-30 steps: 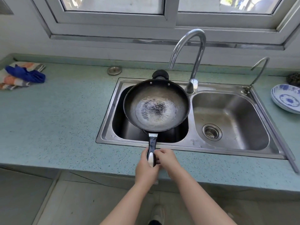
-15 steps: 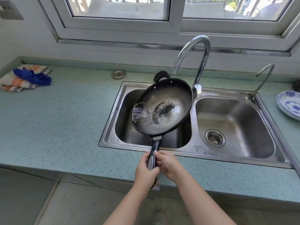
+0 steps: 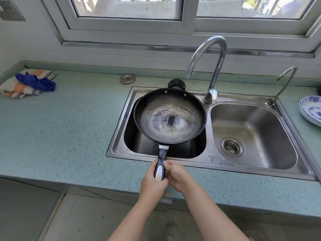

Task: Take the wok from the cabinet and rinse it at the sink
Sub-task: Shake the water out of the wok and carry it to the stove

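Note:
A black wok [image 3: 170, 117] hangs level over the left basin of the steel double sink [image 3: 210, 157], with water swirling around its worn centre. Its long black and silver handle [image 3: 161, 162] points toward me. My left hand [image 3: 152, 183] wraps the handle's end from the left, and my right hand [image 3: 177, 174] grips it from the right, fingers touching the handle. The tall chrome tap [image 3: 213, 66] arches above the wok's far right rim; no water runs from it.
The right basin [image 3: 250, 133] with its drain strainer lies beside the wok. A thin second tap [image 3: 284, 82] stands at the back right, a blue-patterned plate [image 3: 311, 110] at the far right. Folded cloths [image 3: 27, 83] and a round metal plug [image 3: 127, 78] lie on the green counter [image 3: 60, 127].
Half a second ago the wok was tilted to the left with water sloshing to its left rim. It has swung back level and the water now swirls in the middle.

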{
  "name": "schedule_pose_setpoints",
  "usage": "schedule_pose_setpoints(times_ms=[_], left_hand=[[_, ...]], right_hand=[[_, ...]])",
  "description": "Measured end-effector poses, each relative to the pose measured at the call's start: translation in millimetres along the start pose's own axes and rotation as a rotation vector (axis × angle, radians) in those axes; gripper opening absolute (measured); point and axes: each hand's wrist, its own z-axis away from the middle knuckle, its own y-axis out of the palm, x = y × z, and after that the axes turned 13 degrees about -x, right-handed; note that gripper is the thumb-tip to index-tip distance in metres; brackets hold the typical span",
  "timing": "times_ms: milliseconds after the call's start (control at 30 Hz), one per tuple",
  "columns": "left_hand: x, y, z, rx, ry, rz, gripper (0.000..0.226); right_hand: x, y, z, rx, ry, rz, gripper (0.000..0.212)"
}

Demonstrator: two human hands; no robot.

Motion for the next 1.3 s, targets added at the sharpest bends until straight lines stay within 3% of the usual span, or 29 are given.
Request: schedule_pose_setpoints(times_ms=[300, 567, 800, 967, 1300], left_hand=[[-2, 9, 8, -0.106, 0.224, -0.374, 0.063], [-3, 11, 8, -0.014, 0.042, -0.082, 0.064], [1, 17, 7, 0.017, 0.075, -0.204, 0.065], [0, 19, 7, -0.074, 0.105, -0.273, 0.059], [-9, 4, 2, 0.036, -0.016, 0.184, 0.053]], right_hand=[[-3, -3, -3, -0.027, 0.052, -0.106, 0.032], [-3, -12, -6, -0.026, 0.054, -0.083, 0.028], [-7, -15, -6, -0.074, 0.06, -0.074, 0.023], [-9, -8, -5, -0.055, 0.023, -0.075, 0.023], [1, -15, -3, 0.111, 0.061, -0.218, 0.032]])
